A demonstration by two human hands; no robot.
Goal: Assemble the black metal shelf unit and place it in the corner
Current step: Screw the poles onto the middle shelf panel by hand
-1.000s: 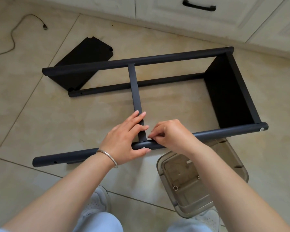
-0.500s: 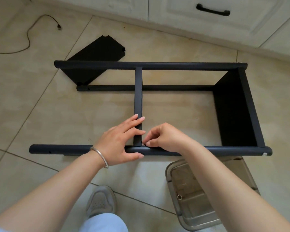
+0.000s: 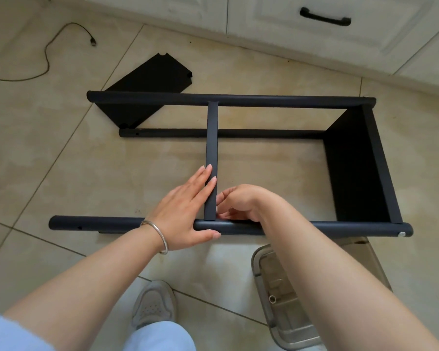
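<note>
The black shelf frame lies on its side on the tile floor. Its near pole (image 3: 327, 228) and far pole (image 3: 264, 100) run left to right, joined by a cross bar (image 3: 211, 138) and a fitted shelf panel (image 3: 352, 168) at the right end. My left hand (image 3: 185, 211) lies flat with straight fingers along the cross bar and the thumb on the near pole. My right hand (image 3: 241, 203) has curled fingers that pinch the cross bar's lower end at the joint; anything small between the fingertips is hidden. A loose black panel (image 3: 147, 82) lies behind the frame at the left.
A clear plastic container (image 3: 271, 312) with small hardware stands on the floor under my right forearm. White cabinets (image 3: 276, 39) with a black handle (image 3: 325, 17) line the back. A cable (image 3: 46, 54) trails at the far left. My grey shoe (image 3: 153, 304) is near the bottom.
The frame has gone from slanted to level across the view. My left fingers have stretched further up the cross bar. My right hand stays curled at the joint.
</note>
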